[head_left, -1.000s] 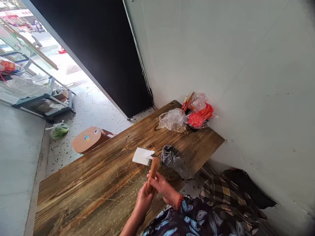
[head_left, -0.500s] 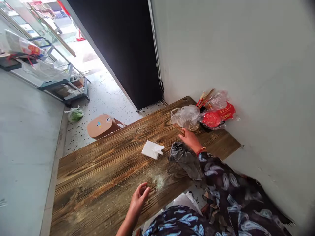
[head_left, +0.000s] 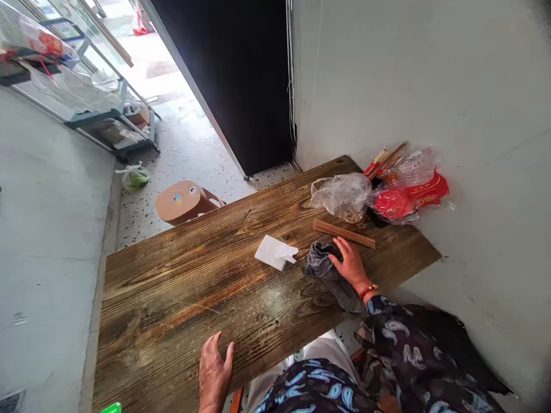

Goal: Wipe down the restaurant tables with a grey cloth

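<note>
My right hand [head_left: 350, 265] is over the crumpled grey cloth [head_left: 321, 261], its fingers apart and nothing gripped; whether it touches the cloth I cannot tell. Just beyond the fingertips a bundle of brown wooden chopsticks [head_left: 343, 233] lies on the table. To the left of the cloth sits a white packet of tissues [head_left: 275, 252] with one tissue sticking out. Near the front edge of the table, my left hand [head_left: 215, 367] is open and empty, thumb spread from the fingers.
The wooden table [head_left: 181, 287] meets the wall at right. At its far right are a clear plastic bag [head_left: 342, 195] with small round things and red plastic packaging [head_left: 407, 198]. A brown lidded bin [head_left: 185, 203] stands on the floor beyond; a bright green object [head_left: 112, 408] shows lower left.
My right hand has let go of the chopsticks, which now lie on the table, and has drawn back to the cloth. My left hand has moved left and nearer. The view has shifted.
</note>
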{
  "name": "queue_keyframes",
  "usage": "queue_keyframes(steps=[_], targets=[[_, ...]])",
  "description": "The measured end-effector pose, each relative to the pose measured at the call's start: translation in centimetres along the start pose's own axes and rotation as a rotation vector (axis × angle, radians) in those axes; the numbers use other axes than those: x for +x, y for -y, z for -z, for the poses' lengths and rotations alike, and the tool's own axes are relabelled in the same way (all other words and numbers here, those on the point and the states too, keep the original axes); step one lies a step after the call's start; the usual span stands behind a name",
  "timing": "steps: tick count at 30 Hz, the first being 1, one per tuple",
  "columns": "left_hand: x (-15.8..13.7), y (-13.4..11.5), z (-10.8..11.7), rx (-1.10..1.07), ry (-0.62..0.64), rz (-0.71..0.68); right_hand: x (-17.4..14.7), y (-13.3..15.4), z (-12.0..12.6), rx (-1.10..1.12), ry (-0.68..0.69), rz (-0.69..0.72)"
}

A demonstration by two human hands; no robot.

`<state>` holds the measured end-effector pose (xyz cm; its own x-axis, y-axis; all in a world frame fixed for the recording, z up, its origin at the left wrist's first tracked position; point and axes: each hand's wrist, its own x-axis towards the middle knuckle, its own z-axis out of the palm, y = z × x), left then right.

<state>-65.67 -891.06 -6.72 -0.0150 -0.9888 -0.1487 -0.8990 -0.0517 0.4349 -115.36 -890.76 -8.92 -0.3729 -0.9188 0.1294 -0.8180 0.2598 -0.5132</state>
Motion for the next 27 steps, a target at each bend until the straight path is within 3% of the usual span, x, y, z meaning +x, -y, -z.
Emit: queue_keyframes(steps=[2,5,8,11,14,18,21,23,27], targets=[[0.2,1.1,-0.4,0.182,-0.023,-0.070,-3.2,2.7,-1.9,-0.020,0.054,-0.015],[-0.2,2.6,-0.6,0.349,-0.009,-0.043,-8.1,10.4,-6.1,0.001,0.271,0.052],[-0.4,4.5,-0.5,0.407,-0.017,-0.051,-12.1,19.1,-9.9,0.183,0.583,0.347],[-0.4,7.6,0.0,0.431,-0.065,-0.193,-12.9,24.1,-12.1,0.324,0.724,0.617],[-0.4,11.1,1.1,0.475,-0.041,-0.469,-9.4,24.2,-13.9,0.329,0.693,0.738],[-0.3,14.1,3.3,0.526,0.066,-0.737,-0.4,23.4,-17.5,0.203,0.517,0.661],[-0.2,14.3,4.2,0.564,0.066,-0.777,5.1,26.4,-21.3,0.128,0.360,0.536],[-0.3,14.2,4.2,0.588,0.062,-0.777,6.9,29.4,-23.5,0.114,0.299,0.493],[-0.5,15.0,3.2,0.613,0.039,-0.789,7.4,33.7,-26.4,0.116,0.349,0.655]])
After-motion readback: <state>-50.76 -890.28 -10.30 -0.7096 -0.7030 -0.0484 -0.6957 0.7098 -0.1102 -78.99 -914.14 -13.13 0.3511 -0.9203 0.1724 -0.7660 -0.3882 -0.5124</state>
